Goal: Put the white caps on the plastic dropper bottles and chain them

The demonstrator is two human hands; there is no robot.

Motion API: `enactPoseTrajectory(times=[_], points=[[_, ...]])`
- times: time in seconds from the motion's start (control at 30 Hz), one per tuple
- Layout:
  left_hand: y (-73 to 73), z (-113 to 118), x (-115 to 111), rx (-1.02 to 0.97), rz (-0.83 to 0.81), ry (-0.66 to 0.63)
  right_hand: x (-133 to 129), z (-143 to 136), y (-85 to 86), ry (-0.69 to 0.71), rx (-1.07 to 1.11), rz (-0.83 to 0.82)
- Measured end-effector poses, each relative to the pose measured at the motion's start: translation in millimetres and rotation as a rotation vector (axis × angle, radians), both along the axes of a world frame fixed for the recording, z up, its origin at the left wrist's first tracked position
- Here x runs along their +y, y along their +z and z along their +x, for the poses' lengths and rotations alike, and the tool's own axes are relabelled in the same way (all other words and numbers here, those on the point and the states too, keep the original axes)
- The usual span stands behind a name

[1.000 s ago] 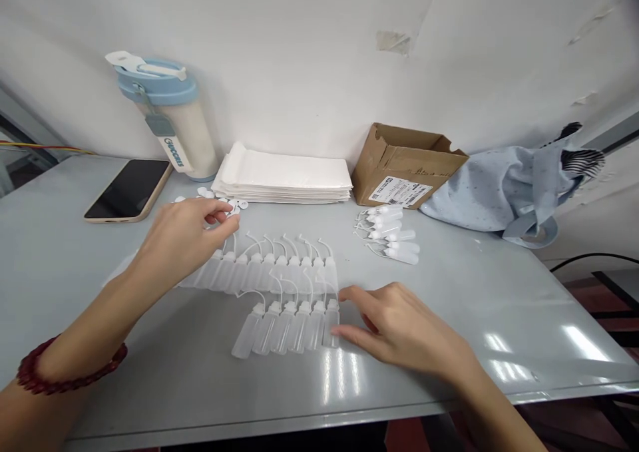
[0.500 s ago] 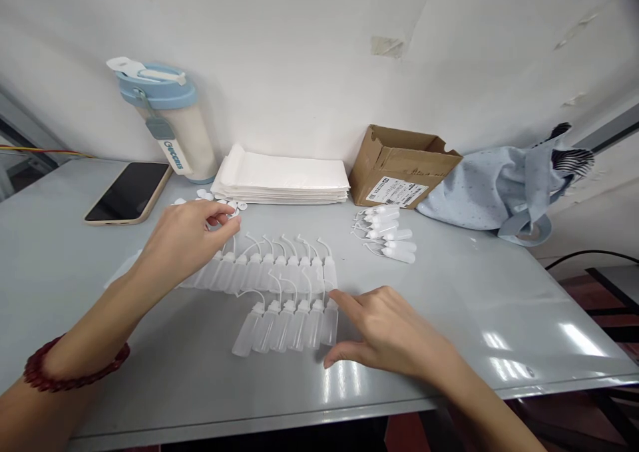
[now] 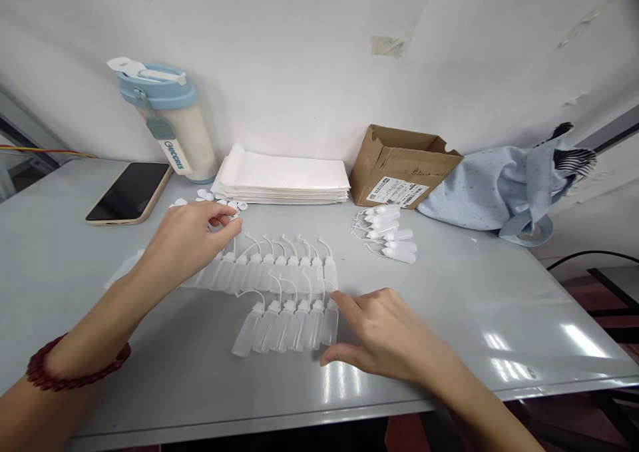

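My left hand [image 3: 197, 235] is pinched over the pile of small white caps [image 3: 204, 194], its thumb and forefinger closed round something too small to make out. Below it a row of clear bottles [image 3: 254, 272] with white stems lies side by side, partly covered by my left hand and forearm. A shorter row of the same bottles [image 3: 284, 327] lies nearer the front edge. At its right end my right hand [image 3: 382, 335] has thumb and forefinger spread, the forefinger at the top of the last bottle [image 3: 330, 322].
Several smaller bottles [image 3: 392, 232] lie at the right before an open cardboard box [image 3: 399, 166]. White envelopes [image 3: 284, 178] are stacked by the wall. A phone [image 3: 128, 194], a blue-lidded flask [image 3: 174, 122] and a light blue bag [image 3: 479, 189] are also on the table.
My right thumb has shifted slightly left, toward the last bottle. The left hand stays pinched in nearly the same place.
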State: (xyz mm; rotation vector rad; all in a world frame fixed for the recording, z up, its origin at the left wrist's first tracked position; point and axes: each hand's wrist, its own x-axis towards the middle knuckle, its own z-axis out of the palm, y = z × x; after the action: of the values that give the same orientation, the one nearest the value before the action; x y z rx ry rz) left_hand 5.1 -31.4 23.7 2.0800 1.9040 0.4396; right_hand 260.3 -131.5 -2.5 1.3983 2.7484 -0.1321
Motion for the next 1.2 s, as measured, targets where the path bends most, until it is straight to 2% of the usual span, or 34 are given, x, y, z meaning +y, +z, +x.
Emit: enactPoseTrajectory(times=[0.4, 0.5, 0.6, 0.67, 0.8, 0.9, 1.07, 1.2], points=[[-5.0, -2.3, 3.1, -0.026, 0.029, 0.029, -2.9, -2.9, 0.2, -0.020, 0.009, -0.022], [-3.2, -0.5, -0.3, -0.145, 0.048, 0.049, -3.0, 0.1, -1.2, -0.046, 0.066, -0.007], [0.9, 7.6, -9.4, -0.398, -0.013, 0.064, -1.2, 5.1, -2.7, -0.059, 0.246, 0.009], [2.7, 16.9, -18.9, -0.551, -0.101, -0.007, 0.4, 8.1, -3.8, -0.029, 0.412, 0.051], [1.7, 37.0, -41.2, -0.786, -0.375, -0.318, 1.8, 8.9, -4.1, 0.053, 0.627, 0.167], [-0.4, 45.4, -53.1, -0.877, -0.452, -0.451, 1.4, 5.3, -1.8, 0.002, 0.706, 0.088], [-5.6, 47.6, -56.3, -0.881, -0.389, -0.403, 2.0, -2.4, -0.1, -0.087, 0.914, -0.114], [-12.7, 51.6, -57.7, -0.935, -0.394, -0.367, 3.3, -6.9, -1.6, -0.128, 1.015, -0.199]])
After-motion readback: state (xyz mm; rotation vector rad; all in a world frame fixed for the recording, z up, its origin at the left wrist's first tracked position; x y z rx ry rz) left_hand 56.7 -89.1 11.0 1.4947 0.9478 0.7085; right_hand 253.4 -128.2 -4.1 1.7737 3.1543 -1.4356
